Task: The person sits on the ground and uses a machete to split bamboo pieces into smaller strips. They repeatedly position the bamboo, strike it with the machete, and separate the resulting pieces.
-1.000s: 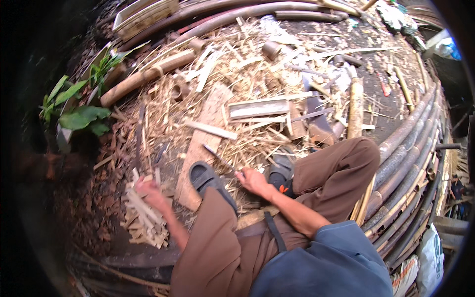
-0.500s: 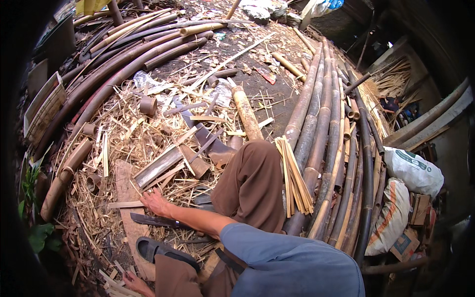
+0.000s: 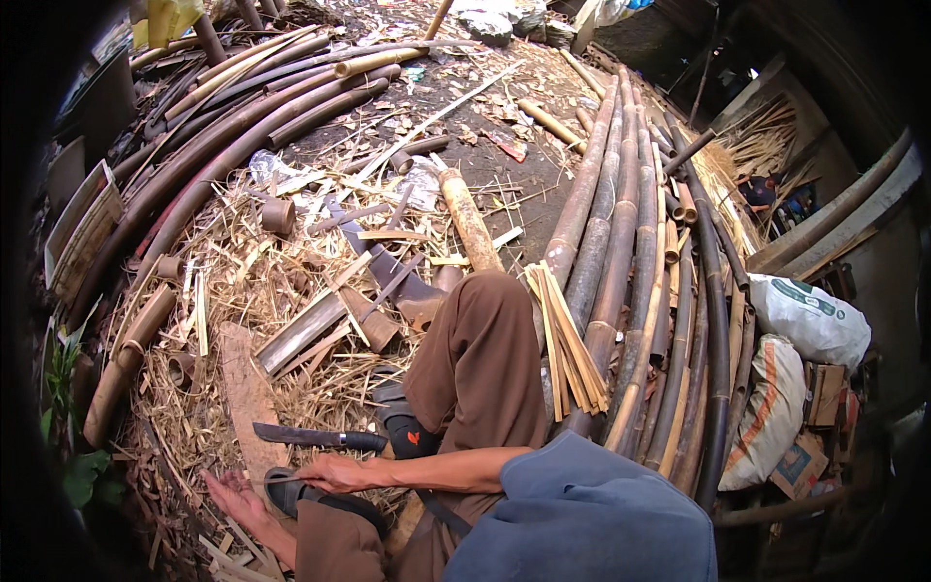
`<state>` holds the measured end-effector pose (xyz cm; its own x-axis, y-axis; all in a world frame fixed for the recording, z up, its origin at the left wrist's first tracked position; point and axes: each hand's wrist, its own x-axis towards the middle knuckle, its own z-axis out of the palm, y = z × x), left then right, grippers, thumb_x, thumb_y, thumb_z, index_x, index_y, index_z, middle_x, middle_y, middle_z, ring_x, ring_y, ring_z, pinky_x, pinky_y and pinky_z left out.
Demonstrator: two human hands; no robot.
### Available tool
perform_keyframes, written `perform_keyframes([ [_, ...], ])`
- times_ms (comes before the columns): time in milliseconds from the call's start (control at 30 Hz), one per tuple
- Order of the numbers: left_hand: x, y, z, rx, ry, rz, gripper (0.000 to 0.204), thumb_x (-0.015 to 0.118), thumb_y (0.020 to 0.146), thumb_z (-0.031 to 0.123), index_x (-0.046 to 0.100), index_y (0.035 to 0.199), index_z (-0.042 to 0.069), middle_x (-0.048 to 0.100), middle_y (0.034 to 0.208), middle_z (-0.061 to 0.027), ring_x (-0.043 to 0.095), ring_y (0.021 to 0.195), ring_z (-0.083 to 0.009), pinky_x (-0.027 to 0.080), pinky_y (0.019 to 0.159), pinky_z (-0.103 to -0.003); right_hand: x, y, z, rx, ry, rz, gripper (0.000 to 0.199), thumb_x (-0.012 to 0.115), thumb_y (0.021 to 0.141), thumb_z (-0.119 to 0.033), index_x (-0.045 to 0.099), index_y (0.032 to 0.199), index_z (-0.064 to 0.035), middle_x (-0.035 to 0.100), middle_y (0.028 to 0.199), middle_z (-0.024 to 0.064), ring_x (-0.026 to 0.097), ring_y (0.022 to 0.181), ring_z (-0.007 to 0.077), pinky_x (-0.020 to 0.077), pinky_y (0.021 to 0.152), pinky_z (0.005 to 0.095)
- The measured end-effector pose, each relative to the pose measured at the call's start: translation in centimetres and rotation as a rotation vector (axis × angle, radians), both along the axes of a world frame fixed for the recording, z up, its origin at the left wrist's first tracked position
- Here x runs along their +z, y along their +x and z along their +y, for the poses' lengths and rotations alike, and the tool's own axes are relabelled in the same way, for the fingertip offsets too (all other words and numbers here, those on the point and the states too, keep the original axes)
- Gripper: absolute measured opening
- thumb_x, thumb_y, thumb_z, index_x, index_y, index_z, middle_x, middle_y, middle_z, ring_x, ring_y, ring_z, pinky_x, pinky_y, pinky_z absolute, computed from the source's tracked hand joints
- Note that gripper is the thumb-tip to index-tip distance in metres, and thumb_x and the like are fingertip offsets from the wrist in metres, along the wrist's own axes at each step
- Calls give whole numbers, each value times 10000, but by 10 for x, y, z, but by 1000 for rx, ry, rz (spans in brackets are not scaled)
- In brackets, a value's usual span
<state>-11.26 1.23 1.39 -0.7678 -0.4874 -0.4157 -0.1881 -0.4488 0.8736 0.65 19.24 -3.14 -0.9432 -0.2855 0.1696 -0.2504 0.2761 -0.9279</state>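
Note:
My right hand [image 3: 335, 473] is closed on a thin bamboo strip [image 3: 281, 480], just above my sandal [image 3: 287, 493]. The strip's far end points towards my left hand [image 3: 238, 500], which is low at the left with its fingers stretched out and palm turned up. Whether the strip touches that palm is hard to tell. A machete [image 3: 320, 437] with a black handle lies beyond my right hand, its blade tip over a flat wooden board [image 3: 250, 388]. Several split bamboo strips [image 3: 238, 558] lie beside my left forearm.
Shavings [image 3: 233, 281] cover the ground ahead. Near my knee lie a saw [image 3: 373, 254] and a split bamboo piece [image 3: 312, 325]. A bundle of pale strips [image 3: 567, 344] rests on long bamboo poles [image 3: 611, 242] at right. More poles [image 3: 218, 179] curve along the left. White sacks [image 3: 810, 320] stand far right.
My right hand has moved back from the board, past the machete, towards my left hand, with a strip in it. The left hand has shifted slightly forward and left, its fingers now spread.

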Motion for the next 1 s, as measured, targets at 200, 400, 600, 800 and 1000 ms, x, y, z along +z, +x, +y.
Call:
perform_keyframes([
  [200, -92, -6, -41, 177, 438, 249, 289, 668, 880, 301, 533, 962, 59, 328, 587, 43, 251, 482, -86, 281, 476, -275, -11, 24, -18, -220, 6, 107, 197, 581, 849, -156, 579, 1015, -51, 505, 569, 108, 532, 523, 301, 396, 498, 420],
  [400, -94, 19, -76, -91, -865, 669, 219, 592, 865, 249, 560, 892, 34, 505, 690, -10, 520, 678, -170, 466, 648, -294, -8, 1, -28, 44, -317, -522, 316, 520, 965, -291, 599, 1224, -127, 529, 760, -34, 498, 687, 113, 420, 570, 302],
  [600, -11, 16, -41, 157, 961, 364, 289, 463, 1010, 312, 533, 957, 37, 382, 608, 13, 344, 484, -83, 323, 440, -209, 38, -22, -9, -51, -381, -575, 323, 600, 956, -237, 634, 1188, -15, 668, 801, 43, 613, 738, 79, 489, 667, 234],
  [800, 26, 23, -50, 272, 114, 209, 406, 437, 1007, 413, 578, 891, 50, 369, 595, 64, 290, 447, -42, 261, 371, -187, 38, -22, 8, -142, -156, -638, 358, 539, 977, -301, 637, 1172, -17, 680, 869, 112, 650, 802, 200, 509, 730, 341],
  [1000, 27, 38, -170, -21, -1305, 28, 340, 477, 1005, 295, 624, 986, -12, 643, 800, -160, 606, 754, -267, 466, 694, -393, -25, -16, 56, -455, 298, -182, 212, 540, 929, -153, 643, 1026, 5, 637, 888, 234, 614, 835, 404, 478, 755, 447],
])
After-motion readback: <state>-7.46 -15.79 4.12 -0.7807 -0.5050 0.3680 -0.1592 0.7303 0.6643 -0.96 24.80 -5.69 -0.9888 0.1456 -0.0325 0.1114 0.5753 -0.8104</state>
